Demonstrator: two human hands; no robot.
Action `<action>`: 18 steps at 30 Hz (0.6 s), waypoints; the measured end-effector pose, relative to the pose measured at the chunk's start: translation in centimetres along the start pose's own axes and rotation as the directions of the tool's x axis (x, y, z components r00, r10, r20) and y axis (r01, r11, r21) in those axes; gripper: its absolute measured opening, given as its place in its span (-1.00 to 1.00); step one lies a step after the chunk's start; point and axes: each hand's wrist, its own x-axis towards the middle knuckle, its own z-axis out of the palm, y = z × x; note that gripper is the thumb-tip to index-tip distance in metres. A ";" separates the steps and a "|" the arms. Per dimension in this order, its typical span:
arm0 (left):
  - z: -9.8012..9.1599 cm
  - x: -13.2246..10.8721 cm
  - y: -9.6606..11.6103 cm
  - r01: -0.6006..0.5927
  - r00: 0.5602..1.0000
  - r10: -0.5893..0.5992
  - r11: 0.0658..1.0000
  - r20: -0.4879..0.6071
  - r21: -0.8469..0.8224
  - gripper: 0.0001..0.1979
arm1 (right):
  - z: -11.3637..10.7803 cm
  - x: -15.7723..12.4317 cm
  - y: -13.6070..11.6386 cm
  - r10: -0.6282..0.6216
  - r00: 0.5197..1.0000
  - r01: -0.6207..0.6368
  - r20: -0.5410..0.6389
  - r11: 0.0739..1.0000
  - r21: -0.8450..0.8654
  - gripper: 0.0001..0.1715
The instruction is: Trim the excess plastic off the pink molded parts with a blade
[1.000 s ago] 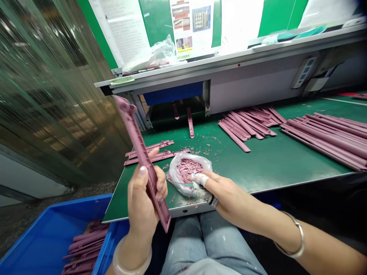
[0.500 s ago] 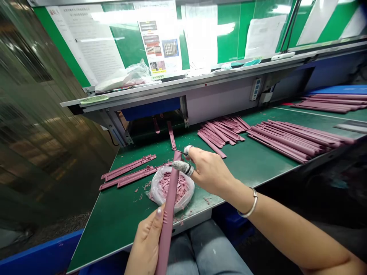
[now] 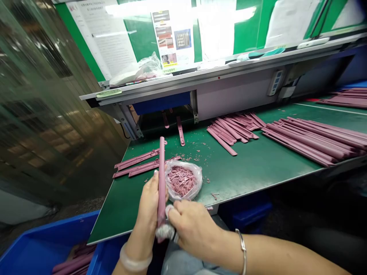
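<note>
From here I see the left hand (image 3: 147, 206) gripping one mauve plastic strip (image 3: 162, 183) upright above the counter (image 3: 229, 179) — the right hand (image 3: 195, 225) curls at its lower end, a fuzzy wrapped fingertip (image 3: 164, 231) against it, though whether it pinches I can't tell. Beside them sit one clear bag (image 3: 197, 179) of pink offcuts (image 3: 182, 180) and at least two loose strips (image 3: 137, 160) — the piled strips (image 3: 309, 141) further back are too many to count.

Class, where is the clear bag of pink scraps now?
In the head view, the bag lies on the green bench mat, just beyond the right hand, right of the flat pink strips.
</note>
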 end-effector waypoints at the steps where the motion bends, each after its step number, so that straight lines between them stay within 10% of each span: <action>1: 0.0 0.4 0.1 -0.025 0.999 0.025 1.000 -0.034 -0.009 -0.45 | 0.6 -0.5 -0.2 -0.053 0.998 0.052 0.016 0.998 0.045 -0.85; 5: 0.6 0.9 0.0 -0.154 0.977 0.148 0.988 -0.152 -0.031 -0.45 | 1.3 -1.0 0.2 0.059 0.994 -0.016 -0.089 0.906 0.424 -0.75; 10: -0.1 0.0 -0.7 -0.328 0.936 0.350 0.911 -0.048 0.249 -0.59 | -0.3 -0.1 1.3 0.261 0.963 -0.088 -0.064 0.529 0.844 -0.68; 13: -2.2 -0.4 -0.6 -0.699 0.642 0.657 0.292 0.394 0.653 -0.52 | -1.6 -0.3 2.0 0.257 0.966 -0.111 -0.008 0.445 0.889 -0.73; 15: -3.6 -0.5 -0.2 -0.826 0.426 0.569 -0.072 0.703 0.559 -0.58 | -2.6 -0.5 2.6 0.165 0.986 -0.076 -0.007 0.491 0.868 -0.82; 18: -4.7 -0.4 0.8 -0.917 0.300 0.436 -0.112 0.848 0.383 -0.62 | -4.1 -0.8 3.9 0.026 0.998 0.024 -0.053 0.641 0.767 -0.89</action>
